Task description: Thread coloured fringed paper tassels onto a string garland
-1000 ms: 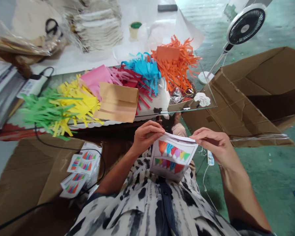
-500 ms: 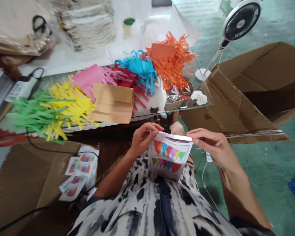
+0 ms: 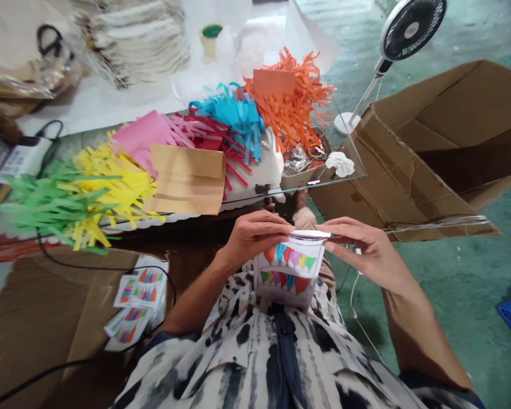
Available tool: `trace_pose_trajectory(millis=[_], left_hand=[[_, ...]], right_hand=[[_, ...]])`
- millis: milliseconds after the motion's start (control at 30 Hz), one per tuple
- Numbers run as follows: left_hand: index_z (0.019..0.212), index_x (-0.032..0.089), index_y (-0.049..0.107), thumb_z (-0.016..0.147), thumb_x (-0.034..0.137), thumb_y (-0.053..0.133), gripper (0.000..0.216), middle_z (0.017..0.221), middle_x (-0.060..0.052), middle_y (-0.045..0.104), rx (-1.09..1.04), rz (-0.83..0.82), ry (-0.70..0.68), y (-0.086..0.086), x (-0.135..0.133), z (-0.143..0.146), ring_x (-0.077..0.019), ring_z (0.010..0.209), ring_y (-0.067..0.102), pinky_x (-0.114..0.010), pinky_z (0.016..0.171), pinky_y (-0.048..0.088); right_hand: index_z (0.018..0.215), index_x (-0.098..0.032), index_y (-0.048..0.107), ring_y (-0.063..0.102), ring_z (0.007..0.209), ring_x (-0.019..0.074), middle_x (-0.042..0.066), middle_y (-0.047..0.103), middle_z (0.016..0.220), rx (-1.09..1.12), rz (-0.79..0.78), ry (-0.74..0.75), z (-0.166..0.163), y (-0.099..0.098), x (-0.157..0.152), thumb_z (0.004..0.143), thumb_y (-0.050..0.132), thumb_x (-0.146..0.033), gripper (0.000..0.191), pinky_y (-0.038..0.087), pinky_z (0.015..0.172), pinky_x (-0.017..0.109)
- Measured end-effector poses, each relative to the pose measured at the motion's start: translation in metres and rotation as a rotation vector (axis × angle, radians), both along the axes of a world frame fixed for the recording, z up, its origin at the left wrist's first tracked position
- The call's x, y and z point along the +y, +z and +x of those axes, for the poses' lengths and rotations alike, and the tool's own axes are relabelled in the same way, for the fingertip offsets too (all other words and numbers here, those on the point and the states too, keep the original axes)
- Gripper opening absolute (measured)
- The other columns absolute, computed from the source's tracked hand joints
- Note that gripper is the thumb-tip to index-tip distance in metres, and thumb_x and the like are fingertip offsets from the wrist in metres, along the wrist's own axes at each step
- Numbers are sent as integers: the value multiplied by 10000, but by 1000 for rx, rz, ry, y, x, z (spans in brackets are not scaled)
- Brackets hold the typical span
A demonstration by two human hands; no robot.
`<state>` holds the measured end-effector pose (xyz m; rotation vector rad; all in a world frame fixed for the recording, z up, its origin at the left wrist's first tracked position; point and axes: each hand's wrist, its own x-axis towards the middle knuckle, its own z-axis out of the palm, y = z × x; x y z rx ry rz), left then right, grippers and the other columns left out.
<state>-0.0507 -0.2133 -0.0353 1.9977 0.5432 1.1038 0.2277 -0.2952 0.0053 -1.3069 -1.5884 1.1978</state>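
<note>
A white printed card (image 3: 287, 270) with two rows of coloured tassels on it hangs upright in front of my shirt. Its top edge is folded over. My left hand (image 3: 255, 236) pinches that edge at the left, the fingers lying along the fold. At the upper right corner, my right hand (image 3: 364, 247) holds the card between thumb and fingers. A brown paper envelope (image 3: 187, 179) lies on the glass table edge beyond my left hand. Around it are fringed paper bundles in green (image 3: 53, 196), yellow (image 3: 111, 187), pink (image 3: 142, 136), blue (image 3: 234, 116) and orange (image 3: 285, 99).
Several printed cards (image 3: 138, 301) lie on a cardboard box (image 3: 51, 307) at the left, with a black cable across it. An open carton (image 3: 413, 165) and a white fan (image 3: 413, 28) stand right. White stacked bundles (image 3: 140, 42) and a tape roll (image 3: 212, 40) are farther back.
My left hand has slid right along the card's top edge, and the edge is now folded down flatter. The view has shifted slightly.
</note>
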Motion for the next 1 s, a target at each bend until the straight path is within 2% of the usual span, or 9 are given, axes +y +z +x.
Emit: trace_pose_trajectory(millis=[100,133,200,267,367,467,600,800,1000], left_hand=[[961,251,843,896,338,841,109,943,-51,842,100,42,-28,14,7,1,-194,866,797,-443,1143,545],[899,235,827,898,360,837,125,898,-44,832,137,29,-24,20,10,3,-186,829,785,-416,1102,562],[810,202,785,916,392,812,220,803,-30,786,237,-43,-5,33,15,7,-155,733,726,-304,861,597],[800,186,765,935,395,785,250,745,-9,728,364,-116,-6,44,19,11,-123,657,646,-230,641,510],[1002,205,824,981,335,722,167,821,-14,742,447,-151,-101,51,26,14,-116,693,647,-206,614,471],[1149,222,843,1029,291,640,245,994,-78,807,350,-194,-245,48,30,13,-168,852,743,-240,714,552],[1053,208,878,981,305,720,199,1134,-125,836,221,-378,-296,37,36,10,-259,1011,798,-305,785,634],[1091,192,876,898,333,821,246,1052,-122,848,257,-595,-321,28,47,4,-267,904,811,-300,697,639],[1249,224,825,861,354,856,411,1081,-102,841,312,-682,-483,26,68,4,-225,854,785,-267,677,609]], right_hand=[[1299,-358,787,724,1152,224,58,743,1298,8,6,-27,-6,-7,-1,974,758,-356,327,655,947,367],[1307,-356,783,721,1163,225,58,742,1306,13,11,-33,-8,-9,-1,980,751,-356,328,651,949,365],[1307,-347,780,715,1192,229,58,743,1321,30,11,-57,-14,-12,-1,986,744,-355,324,641,969,373],[1337,-344,753,711,1217,226,51,742,1344,85,-13,-105,-21,-15,-2,983,750,-350,355,624,1021,392],[1348,-332,700,714,1209,213,46,733,1353,217,-54,-210,-33,-21,-7,954,787,-355,404,615,1050,401],[1281,-314,665,726,1125,205,52,713,1354,240,-82,-316,-46,-30,-12,886,854,-389,444,643,965,373],[1215,-293,687,739,1056,217,53,757,1211,188,-108,-396,-59,-40,-16,863,867,-428,418,651,887,362],[1233,-292,722,755,1104,244,65,781,1223,261,-94,-393,-60,-46,-17,908,823,-428,367,643,953,406],[1359,-334,675,758,1048,208,31,782,1200,220,-54,-373,-58,-45,-18,925,814,-385,459,635,912,371]])
